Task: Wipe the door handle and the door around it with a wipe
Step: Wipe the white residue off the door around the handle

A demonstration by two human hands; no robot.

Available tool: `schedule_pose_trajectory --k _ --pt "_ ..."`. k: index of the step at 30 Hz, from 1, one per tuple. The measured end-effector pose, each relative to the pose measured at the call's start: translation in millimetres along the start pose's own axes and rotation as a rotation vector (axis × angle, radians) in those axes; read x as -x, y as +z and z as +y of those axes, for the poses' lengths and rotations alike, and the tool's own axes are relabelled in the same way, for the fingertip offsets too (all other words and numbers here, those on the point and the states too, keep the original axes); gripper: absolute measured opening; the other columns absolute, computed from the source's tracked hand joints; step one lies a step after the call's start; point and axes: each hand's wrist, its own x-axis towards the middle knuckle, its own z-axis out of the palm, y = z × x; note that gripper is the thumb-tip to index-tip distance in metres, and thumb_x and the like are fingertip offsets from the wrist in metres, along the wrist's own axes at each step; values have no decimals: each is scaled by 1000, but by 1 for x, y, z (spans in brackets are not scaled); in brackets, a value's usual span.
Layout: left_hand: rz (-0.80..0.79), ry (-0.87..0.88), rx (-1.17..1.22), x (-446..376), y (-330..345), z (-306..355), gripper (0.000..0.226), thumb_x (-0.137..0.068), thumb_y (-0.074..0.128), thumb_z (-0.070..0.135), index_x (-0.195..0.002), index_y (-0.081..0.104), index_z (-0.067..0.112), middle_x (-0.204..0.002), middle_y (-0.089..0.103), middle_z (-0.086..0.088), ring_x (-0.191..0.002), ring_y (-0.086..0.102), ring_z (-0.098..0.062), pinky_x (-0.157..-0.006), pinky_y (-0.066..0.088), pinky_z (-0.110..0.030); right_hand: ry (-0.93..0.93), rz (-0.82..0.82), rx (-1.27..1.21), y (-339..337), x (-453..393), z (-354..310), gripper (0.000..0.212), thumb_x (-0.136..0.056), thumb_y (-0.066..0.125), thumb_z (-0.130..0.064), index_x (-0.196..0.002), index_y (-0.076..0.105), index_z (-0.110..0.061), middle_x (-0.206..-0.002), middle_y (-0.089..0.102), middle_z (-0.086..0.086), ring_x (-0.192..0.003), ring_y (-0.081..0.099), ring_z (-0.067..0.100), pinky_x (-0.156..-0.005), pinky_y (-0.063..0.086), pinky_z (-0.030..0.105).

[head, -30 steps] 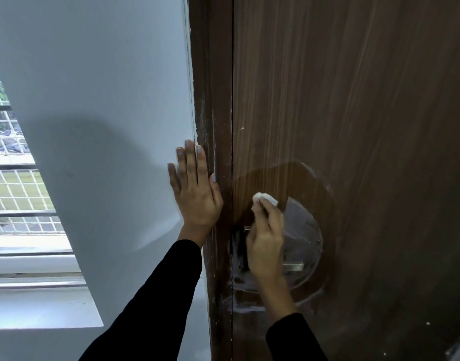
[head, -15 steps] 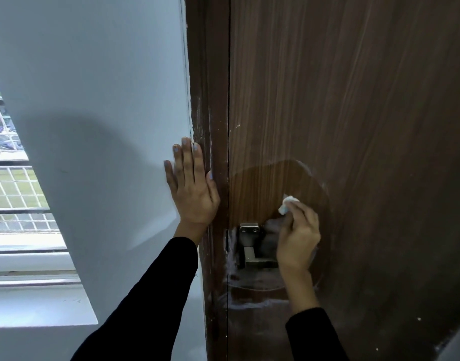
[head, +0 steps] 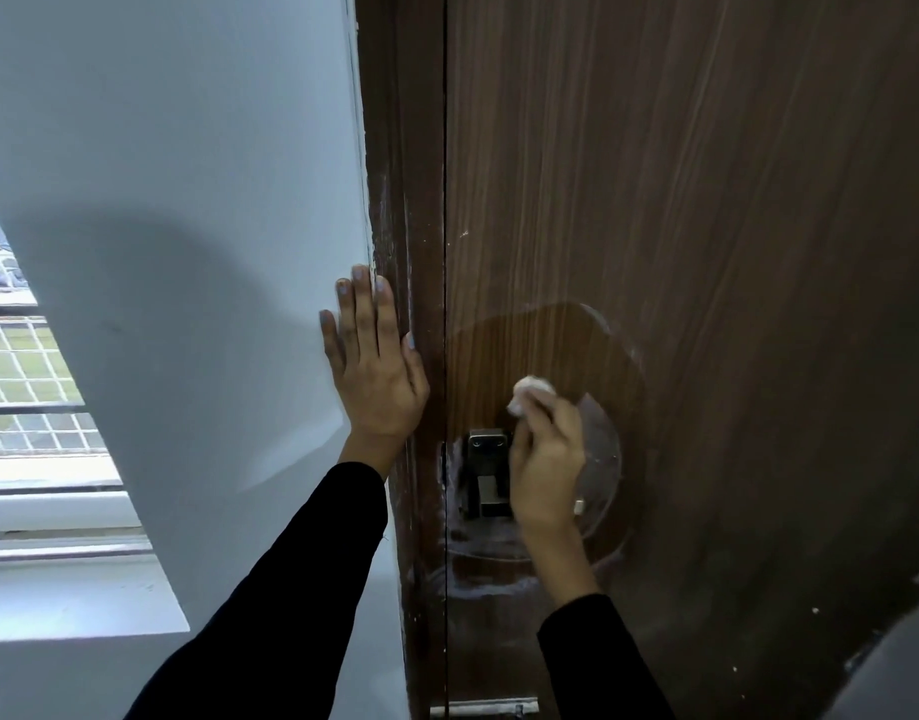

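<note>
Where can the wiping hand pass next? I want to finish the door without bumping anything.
Free: the door above the wipe and right of the right hand. Crowded: the handle, wedged between that hand and the frame, where the left hand rests.

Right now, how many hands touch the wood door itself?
1. The right hand presses the wipe on the door above the handle. The left hand lies flat on the wall beside the frame.

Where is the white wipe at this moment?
The small white wipe is pinched in the right hand against the brown wooden door, just above the metal handle plate.
</note>
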Motion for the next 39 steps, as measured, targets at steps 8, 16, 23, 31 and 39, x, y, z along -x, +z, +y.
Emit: schedule_pose_trajectory --k 8,16,23,31,39 --pt "13 3 5 1 1 0 60 -95 35 22 -149 16 7 -156 22 -17 -146 10 -28 -120 0 -41 128 116 -24 -16 -2 25 19 -79 63 8 -95 69 1 -100 66 13 -102 58 17 -95 42 18" --pt "26 -24 29 4 -2 3 57 -95 33 22 -148 20 6 -154 25 -18 -146 13 -28 -120 4 -42 143 -7 57 -24 7 34 16 -77 65 5 -90 70 -4 -95 67 11 -88 65 23 -84 47 24" --pt "28 -35 16 3 -1 3 59 -94 39 20 -148 21 6 -154 25 -18 -145 12 -28 -120 -1 -38 35 -245 -22 -12 6 19 16 -79 66 3 -91 72 -5 -98 64 6 -86 61 10 -83 52 21" --pt "8 -45 4 3 -2 4 59 -94 41 20 -148 21 6 -155 24 -18 -145 11 -27 -120 -3 -37 59 -151 44 -18 6 21 16 -78 63 5 -91 70 -2 -97 65 12 -89 61 18 -86 48 19" --pt "5 -67 51 6 -2 12 54 -99 23 28 -149 14 9 -154 24 -20 -145 16 -33 -119 2 -42 199 -52 114 -33 1 40 20 -79 61 6 -94 68 -6 -99 65 13 -90 63 23 -80 44 21"
